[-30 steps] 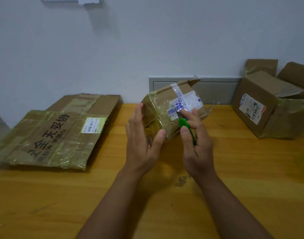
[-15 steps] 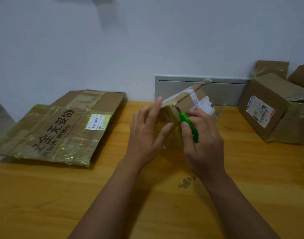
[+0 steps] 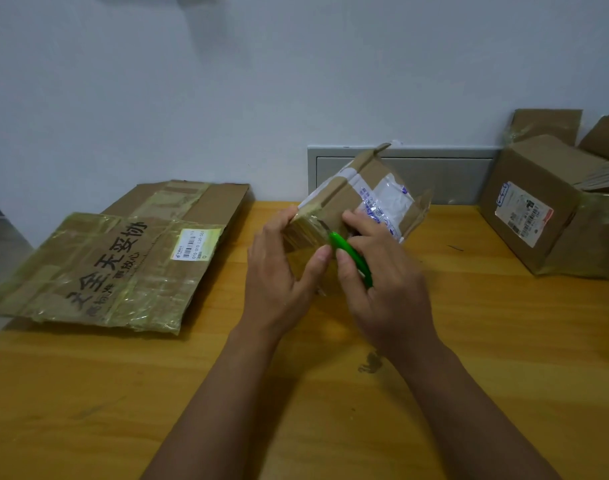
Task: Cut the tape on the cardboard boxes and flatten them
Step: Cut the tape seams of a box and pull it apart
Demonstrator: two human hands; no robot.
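A small taped cardboard box with a white shipping label lies tilted on the wooden table, in the middle. My left hand grips its near left end, thumb against the front face. My right hand holds a green cutter with its tip at the box's taped near edge, between my two hands. The blade itself is hidden.
A flattened, taped box with black printed characters lies at the left, overhanging the table's left edge. A larger box with a label and open flaps stands at the right. A grey wall panel runs behind.
The small box has been turned and lowered, so its labelled face now points up and right. My left hand shifted from its side to its near end. The cutter stayed at the taped edge.
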